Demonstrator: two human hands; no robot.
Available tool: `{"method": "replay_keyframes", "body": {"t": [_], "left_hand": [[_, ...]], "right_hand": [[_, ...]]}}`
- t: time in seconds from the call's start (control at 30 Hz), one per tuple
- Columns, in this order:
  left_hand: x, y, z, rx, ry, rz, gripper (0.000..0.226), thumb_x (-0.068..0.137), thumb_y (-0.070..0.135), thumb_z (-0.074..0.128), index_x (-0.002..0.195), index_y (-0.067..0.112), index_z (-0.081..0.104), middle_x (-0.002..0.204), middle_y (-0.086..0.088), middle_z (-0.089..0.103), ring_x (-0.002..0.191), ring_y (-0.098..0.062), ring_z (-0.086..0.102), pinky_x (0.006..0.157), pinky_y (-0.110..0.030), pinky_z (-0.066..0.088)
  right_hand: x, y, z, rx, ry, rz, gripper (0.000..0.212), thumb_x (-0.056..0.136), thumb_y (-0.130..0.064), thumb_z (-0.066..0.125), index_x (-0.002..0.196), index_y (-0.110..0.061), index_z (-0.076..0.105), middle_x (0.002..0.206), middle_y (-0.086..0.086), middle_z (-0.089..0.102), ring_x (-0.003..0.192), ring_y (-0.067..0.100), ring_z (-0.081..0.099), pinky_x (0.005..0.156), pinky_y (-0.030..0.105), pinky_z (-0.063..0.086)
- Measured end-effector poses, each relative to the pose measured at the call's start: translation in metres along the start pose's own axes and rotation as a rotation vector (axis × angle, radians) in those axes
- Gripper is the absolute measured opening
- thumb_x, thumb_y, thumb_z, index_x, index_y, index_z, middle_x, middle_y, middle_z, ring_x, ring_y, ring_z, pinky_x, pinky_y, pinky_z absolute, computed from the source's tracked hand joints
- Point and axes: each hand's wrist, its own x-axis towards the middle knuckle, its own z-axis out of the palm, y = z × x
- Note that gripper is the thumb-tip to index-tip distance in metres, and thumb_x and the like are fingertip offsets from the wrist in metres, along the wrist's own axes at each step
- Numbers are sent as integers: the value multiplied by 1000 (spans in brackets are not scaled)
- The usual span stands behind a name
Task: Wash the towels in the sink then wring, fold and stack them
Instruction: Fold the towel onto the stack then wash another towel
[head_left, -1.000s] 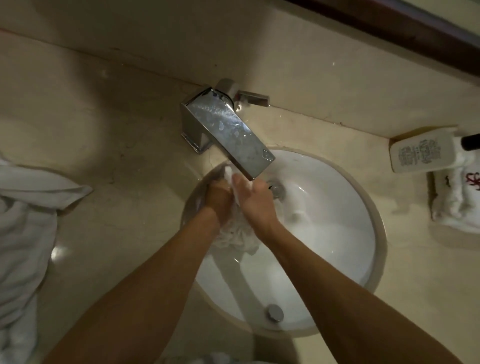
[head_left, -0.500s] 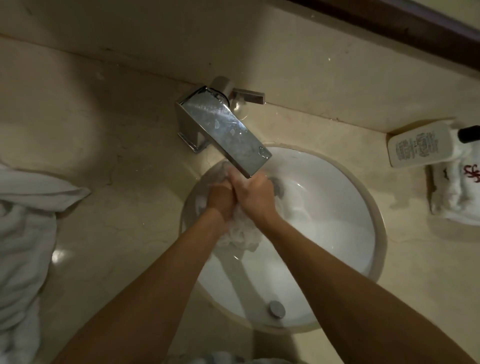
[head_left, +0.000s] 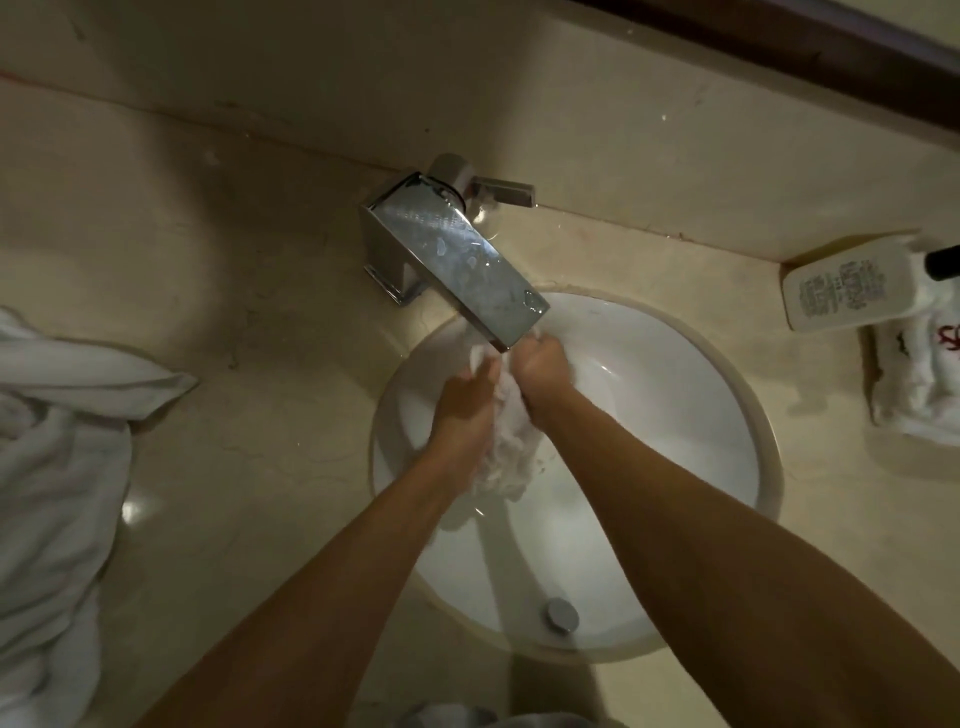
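A small white towel (head_left: 501, 452) is bunched between both my hands over the round white sink (head_left: 717, 405), just under the spout of the chrome tap (head_left: 457, 260). My left hand (head_left: 462, 405) grips the towel from the left and my right hand (head_left: 540, 374) grips it from the right, close together. The towel's lower end hangs wet into the basin. Part of the cloth is hidden by my fingers and the spout.
A heap of white towels (head_left: 57, 467) lies on the beige counter at the left. At the right a white bottle (head_left: 852, 286) lies beside a folded white towel with red stitching (head_left: 919, 379). The drain plug (head_left: 561, 613) sits near the basin's front.
My hands have kept rubbing the towel under the spout; the left hand slid back toward me while the right stayed up near the spout.
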Motion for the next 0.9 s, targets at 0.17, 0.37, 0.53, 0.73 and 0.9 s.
{"method": "replay_keyframes", "body": {"t": [0.17, 0.37, 0.53, 0.73, 0.9], "left_hand": [[21, -18, -12, -187, 76, -31, 86, 54, 64, 76, 124, 17, 61, 117, -6, 69, 105, -27, 67, 97, -51, 52], [-2, -73, -22, 883, 134, 166, 86, 72, 79, 49, 136, 22, 51, 117, 2, 67, 104, -19, 65, 91, -33, 52], [2, -72, -27, 697, 191, 262, 47, 93, 46, 57, 128, 14, 60, 122, -10, 66, 114, -31, 60, 95, -31, 44], [-32, -40, -23, 6, 103, 179, 35, 89, 47, 64, 100, 15, 73, 92, 2, 75, 86, -11, 71, 82, -28, 55], [-46, -36, -20, -101, 13, 222, 36, 91, 51, 59, 108, 20, 69, 106, -5, 74, 99, -19, 70, 90, -36, 55]], "right_hand": [[-14, 39, -40, 761, -335, 287, 43, 95, -39, 63, 120, -4, 65, 94, 9, 73, 87, 22, 70, 76, 33, 57], [-31, 89, -37, -74, -234, -2, 30, 81, -25, 78, 106, -11, 67, 99, 6, 72, 90, 21, 69, 80, 38, 58], [-34, 90, -35, 287, -202, 200, 14, 88, -17, 73, 91, -4, 72, 87, 11, 74, 81, 27, 71, 68, 34, 59], [-73, 63, -81, 672, -374, -89, 16, 98, -12, 57, 97, -6, 71, 90, 9, 74, 85, 22, 71, 71, 29, 55], [-64, 76, -90, 560, -497, -147, 90, 79, -54, 77, 153, -26, 34, 151, -4, 47, 137, 16, 48, 114, 43, 36]]}}
